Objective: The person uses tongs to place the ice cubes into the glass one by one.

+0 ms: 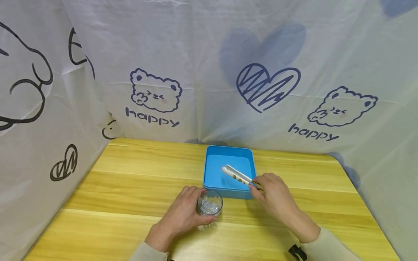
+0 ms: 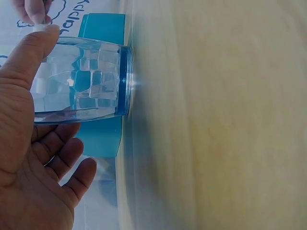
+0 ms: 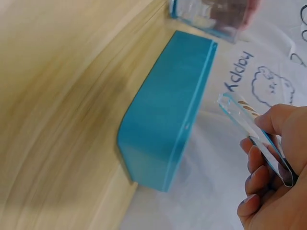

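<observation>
My left hand (image 1: 184,212) holds a clear drinking glass (image 2: 96,79), thumb on one side and fingers on the other. Small clear pieces (image 1: 209,207) lie inside the glass, which stands on the table by the near left corner of a blue open box (image 1: 228,193). In my right hand (image 1: 277,197) is a pair of white tongs (image 1: 240,176) with gold marks, pinched between thumb and fingers. Their tips (image 3: 224,99) point left over the box, above its bottom. Whether a small clear piece sits between the tips, I cannot tell.
A yellow wood-grain table (image 1: 130,188) lies beneath everything. White cloth (image 1: 202,72) printed with bears and hearts hangs behind the table and along both sides. The box stands near the table's back edge.
</observation>
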Tool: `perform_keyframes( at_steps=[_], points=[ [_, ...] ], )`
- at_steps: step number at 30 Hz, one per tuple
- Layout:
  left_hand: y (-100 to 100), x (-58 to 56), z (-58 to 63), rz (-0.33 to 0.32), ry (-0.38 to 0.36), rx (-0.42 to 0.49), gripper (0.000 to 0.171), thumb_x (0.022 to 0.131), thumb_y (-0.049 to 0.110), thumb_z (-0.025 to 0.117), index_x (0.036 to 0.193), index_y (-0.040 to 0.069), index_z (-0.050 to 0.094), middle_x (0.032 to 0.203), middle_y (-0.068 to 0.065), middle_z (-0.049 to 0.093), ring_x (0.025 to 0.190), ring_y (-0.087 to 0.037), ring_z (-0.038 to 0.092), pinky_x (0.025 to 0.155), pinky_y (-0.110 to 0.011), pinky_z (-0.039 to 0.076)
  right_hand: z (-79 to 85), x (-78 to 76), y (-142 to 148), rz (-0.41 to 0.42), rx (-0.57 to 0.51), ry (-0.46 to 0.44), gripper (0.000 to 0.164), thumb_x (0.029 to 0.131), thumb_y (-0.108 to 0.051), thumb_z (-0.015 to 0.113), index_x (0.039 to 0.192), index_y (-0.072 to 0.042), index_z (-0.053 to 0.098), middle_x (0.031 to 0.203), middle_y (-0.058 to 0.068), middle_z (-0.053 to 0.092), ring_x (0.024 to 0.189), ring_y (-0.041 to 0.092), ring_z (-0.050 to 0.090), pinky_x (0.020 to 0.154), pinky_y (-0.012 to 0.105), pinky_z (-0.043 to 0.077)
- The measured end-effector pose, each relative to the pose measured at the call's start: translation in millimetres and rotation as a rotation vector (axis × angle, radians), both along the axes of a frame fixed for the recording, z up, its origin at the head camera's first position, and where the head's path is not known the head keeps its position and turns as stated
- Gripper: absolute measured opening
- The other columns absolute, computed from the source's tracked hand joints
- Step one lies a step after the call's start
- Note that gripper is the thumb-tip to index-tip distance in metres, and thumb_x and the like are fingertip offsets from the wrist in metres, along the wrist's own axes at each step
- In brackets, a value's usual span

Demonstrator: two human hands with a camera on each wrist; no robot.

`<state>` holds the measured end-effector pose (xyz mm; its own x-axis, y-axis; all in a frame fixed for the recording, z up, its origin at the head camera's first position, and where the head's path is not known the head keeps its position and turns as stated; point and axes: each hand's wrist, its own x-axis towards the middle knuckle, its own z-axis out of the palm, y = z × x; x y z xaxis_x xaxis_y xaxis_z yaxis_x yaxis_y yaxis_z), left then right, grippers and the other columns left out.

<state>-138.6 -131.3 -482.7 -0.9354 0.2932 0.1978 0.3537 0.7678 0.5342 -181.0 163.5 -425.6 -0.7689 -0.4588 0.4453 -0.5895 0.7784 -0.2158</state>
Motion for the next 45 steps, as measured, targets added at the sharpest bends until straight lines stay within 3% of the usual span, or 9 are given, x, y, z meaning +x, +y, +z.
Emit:
perform_keyframes(
  at_steps=[12,17,22,25,45],
  points=[
    [0.5,0.5,0.8,0.004,0.009,0.003,0.079,0.073,0.054,0.093,0.132,0.010,0.064,0.120,0.000,0.067,0.108,-0.014,0.054,0.096,-0.039,0.055,10.9,35.6,1.6,0.121,-0.083,0.105,0.013,0.086,-0.013,0.085,0.091,-0.013,0.073,0.078,-0.012,0.060,0.074,0.003,0.049,0.065,0.025,0.047],
    [0.8,0.9,0.9,0.005,0.001,0.002,0.079,0.073,0.053,0.093,0.132,0.009,0.064,0.120,0.000,0.067,0.107,-0.014,0.054,0.094,-0.038,0.055,3.6,43.6,0.8,0.187,-0.093,0.126,0.009,0.091,-0.019,0.081,0.092,-0.017,0.072,0.079,-0.015,0.059,0.076,0.001,0.049,0.067,0.025,0.047],
    [0.9,0.6,0.9,0.005,-0.009,0.005,0.080,0.073,0.053,0.094,0.133,0.009,0.064,0.119,-0.001,0.067,0.106,-0.014,0.054,0.091,-0.036,0.055,-5.5,47.8,0.0,0.243,-0.116,0.158,0.022,0.106,-0.035,0.065,0.092,-0.018,0.070,0.082,-0.016,0.060,0.079,0.002,0.052,0.071,0.026,0.048],
    [0.9,0.2,0.9,0.006,-0.010,0.005,0.079,0.074,0.052,0.093,0.133,0.009,0.064,0.119,-0.001,0.067,0.106,-0.014,0.054,0.089,-0.035,0.055,-9.6,49.8,-0.7,0.266,-0.128,0.167,0.028,0.108,-0.039,0.059,0.093,-0.018,0.071,0.083,-0.016,0.060,0.079,0.002,0.052,0.071,0.024,0.048],
    [0.6,-0.3,-0.2,-0.001,0.021,0.012,0.078,0.072,0.051,0.095,0.131,0.009,0.065,0.120,-0.001,0.069,0.109,-0.016,0.056,0.095,-0.038,0.055,-24.5,54.6,-3.6,0.273,-0.106,0.113,0.011,0.102,-0.029,0.072,0.097,-0.019,0.073,0.087,-0.017,0.063,0.081,-0.001,0.051,0.072,0.024,0.048]
  ],
)
